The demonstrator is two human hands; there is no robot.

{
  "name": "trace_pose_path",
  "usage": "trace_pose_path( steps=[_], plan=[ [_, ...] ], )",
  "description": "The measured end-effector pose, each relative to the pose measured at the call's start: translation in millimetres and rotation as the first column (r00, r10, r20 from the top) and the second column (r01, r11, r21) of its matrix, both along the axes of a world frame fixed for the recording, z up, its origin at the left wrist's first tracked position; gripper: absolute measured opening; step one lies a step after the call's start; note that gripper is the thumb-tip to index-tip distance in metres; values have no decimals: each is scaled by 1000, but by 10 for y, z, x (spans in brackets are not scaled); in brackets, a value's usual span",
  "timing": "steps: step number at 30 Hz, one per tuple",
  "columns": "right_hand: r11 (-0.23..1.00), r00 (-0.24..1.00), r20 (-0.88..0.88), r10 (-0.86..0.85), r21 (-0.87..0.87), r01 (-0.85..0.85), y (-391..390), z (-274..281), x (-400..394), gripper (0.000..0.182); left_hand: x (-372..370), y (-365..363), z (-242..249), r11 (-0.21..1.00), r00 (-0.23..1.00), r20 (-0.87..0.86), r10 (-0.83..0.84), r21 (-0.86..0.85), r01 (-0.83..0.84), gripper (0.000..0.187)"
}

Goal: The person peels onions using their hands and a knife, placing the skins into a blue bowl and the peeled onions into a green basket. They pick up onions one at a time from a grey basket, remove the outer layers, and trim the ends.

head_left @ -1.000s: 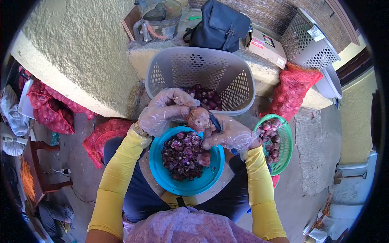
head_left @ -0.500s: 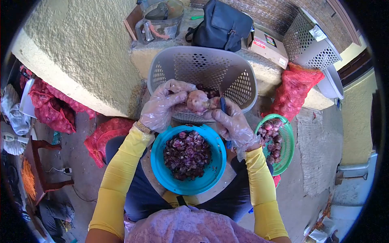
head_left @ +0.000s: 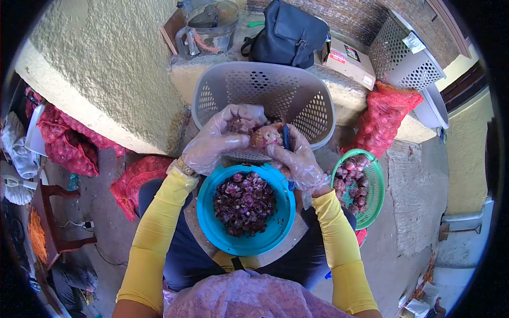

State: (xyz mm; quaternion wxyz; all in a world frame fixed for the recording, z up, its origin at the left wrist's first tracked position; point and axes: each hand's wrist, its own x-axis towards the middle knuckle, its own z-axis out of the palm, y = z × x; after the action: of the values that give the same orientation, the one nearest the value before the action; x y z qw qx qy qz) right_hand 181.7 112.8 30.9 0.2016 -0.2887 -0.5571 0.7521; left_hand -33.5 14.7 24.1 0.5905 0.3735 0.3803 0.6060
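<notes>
My left hand point(head_left: 221, 139), in a clear plastic glove, curls its fingers and thumb against the left side of a reddish onion point(head_left: 266, 136). My right hand point(head_left: 300, 163), gloved too, grips a knife point(head_left: 287, 138) with a blue handle, its thumb pressed to the onion's right side. The thin blade points up, away from me. Both hands are over the near rim of a grey perforated basket point(head_left: 254, 79), with some dark onions partly hidden inside. Between my knees, a blue basin point(head_left: 246, 245) holds many purple onion pieces and skins point(head_left: 245, 204).
A green basket point(head_left: 377, 188) of onions stands by my right knee. Red mesh sacks point(head_left: 386, 119) lie on both sides. On the ledge behind are a black bag point(head_left: 289, 37), a cardboard box point(head_left: 350, 61) and a clear bucket point(head_left: 212, 29). A rough wall rises at left.
The onion has turned and shifted slightly right, showing a rougher reddish side. My left fingers have opened a little around it, and my right hand has moved slightly left with the knife.
</notes>
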Motion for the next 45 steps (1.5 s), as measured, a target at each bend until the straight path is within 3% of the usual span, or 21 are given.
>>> trace_pose_path(
  steps=[2,3,5,7,8,10,12,16,19,22,25,27,28,30,31,33,36,37,39,45],
  plan=[
    [1000,1000,22,-12,26,11,15,-33,3,49,60,-1,20,982,980,-191,57,190,-20,64],
    [999,1000,11,-27,37,26,27,-70,0,48,89,23,0,981,980,-192,55,192,-17,64],
    [998,999,-3,-42,53,42,19,-111,-40,47,141,88,-76,932,858,-488,160,362,32,70],
    [992,990,-93,-107,60,113,-48,-141,-100,41,215,103,-117,918,828,-518,214,397,10,66],
    [992,990,-92,-107,59,113,-40,-143,-94,41,248,101,-134,903,795,-544,269,429,-11,61],
    [997,994,-75,-80,-27,78,-13,-147,-73,35,269,86,-123,917,841,-476,257,396,-56,56],
    [996,993,-71,-90,-11,90,7,-109,-71,34,252,84,-77,890,784,-539,308,454,-37,45],
    [998,998,2,-66,-20,66,11,6,-33,32,239,83,-171,897,828,-474,299,435,-75,31],
    [996,996,2,-85,-24,86,4,-17,-57,32,151,97,-179,859,732,-564,381,510,-54,22],
    [996,997,-10,-81,-45,80,7,-57,-53,35,149,65,-77,866,759,-561,331,500,-8,17],
    [999,998,27,-51,-9,51,-7,0,-41,37,189,16,17,923,735,-591,332,363,-126,16],
    [999,999,20,-35,-5,35,4,-43,-31,38,199,15,12,943,858,-396,328,198,-269,17],
    [1000,1000,13,-20,0,20,9,-57,-27,39,169,18,0,943,858,-396,327,197,-269,17],
    [1000,1000,19,-18,-6,18,1,-32,-24,39,78,26,-20,984,942,-287,176,92,-156,22],
    [1000,1000,25,-16,-13,16,-5,-25,-23,38,76,22,-16,983,942,-286,176,92,-156,22],
    [999,999,20,-26,20,26,3,-88,-46,38,77,16,12,975,917,-365,162,202,-92,27],
    [996,999,37,-26,84,23,16,-108,-38,38,-16,15,-33,972,884,-459,94,234,18,30],
    [993,998,60,-12,116,5,22,-102,-28,37,-31,1,-20,972,884,-458,94,233,18,30],
    [995,998,66,5,95,-11,25,-72,-11,38,-61,-38,30,999,919,-392,39,45,-23,28],
    [993,998,60,28,109,-35,6,-48,-17,39,-142,-50,-15,1000,940,-342,13,1,-13,25]
  ],
)
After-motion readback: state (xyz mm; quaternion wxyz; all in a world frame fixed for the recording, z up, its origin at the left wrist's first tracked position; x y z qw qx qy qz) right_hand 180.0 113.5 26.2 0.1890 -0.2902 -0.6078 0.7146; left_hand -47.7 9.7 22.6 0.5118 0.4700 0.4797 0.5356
